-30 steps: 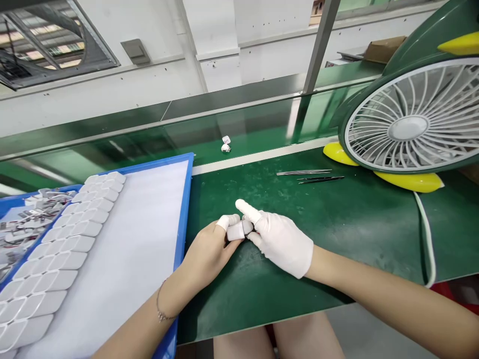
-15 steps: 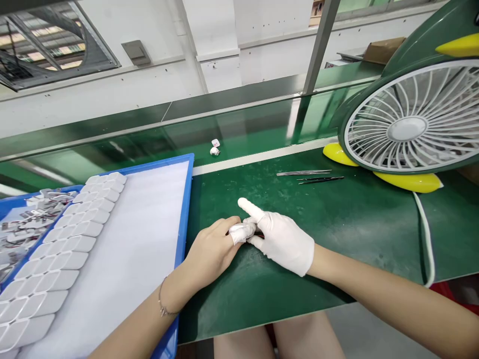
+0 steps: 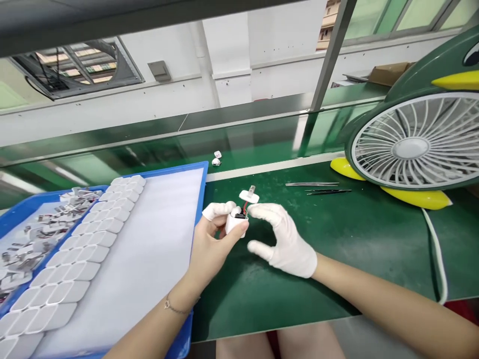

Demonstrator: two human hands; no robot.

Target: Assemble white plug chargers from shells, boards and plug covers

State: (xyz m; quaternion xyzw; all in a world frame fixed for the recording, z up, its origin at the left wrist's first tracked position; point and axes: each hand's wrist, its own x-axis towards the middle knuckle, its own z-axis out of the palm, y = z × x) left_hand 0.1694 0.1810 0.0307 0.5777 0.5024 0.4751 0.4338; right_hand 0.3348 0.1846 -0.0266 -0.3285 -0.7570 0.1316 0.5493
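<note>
Between the fingers of my left hand point(image 3: 213, 237), some of them in white finger covers, is a small white plastic housing point(image 3: 232, 227). Its top is open and shows dark parts inside. Red and black wires run up from it to a white cap with a metal plug point(image 3: 249, 196), which stands above and right of the housing. My right hand point(image 3: 286, 242), in a white glove, is just to the right with fingers curved and apart. Its fingertips come close to the wires; whether they touch is unclear.
A blue tray point(image 3: 205, 189) with rows of white housings point(image 3: 90, 252) lies left. Beyond it, another blue tray point(image 3: 11, 227) holds wired caps point(image 3: 48, 219). Two tweezers point(image 3: 312, 184) lie at right before a green fan point(image 3: 411, 144). Small white pieces point(image 3: 216, 162) sit at the back.
My hands have drawn apart, and my right hand's fingers have spread. The housing and its wired cap, previously hidden by the hands, now show. The camera view has tilted up slightly.
</note>
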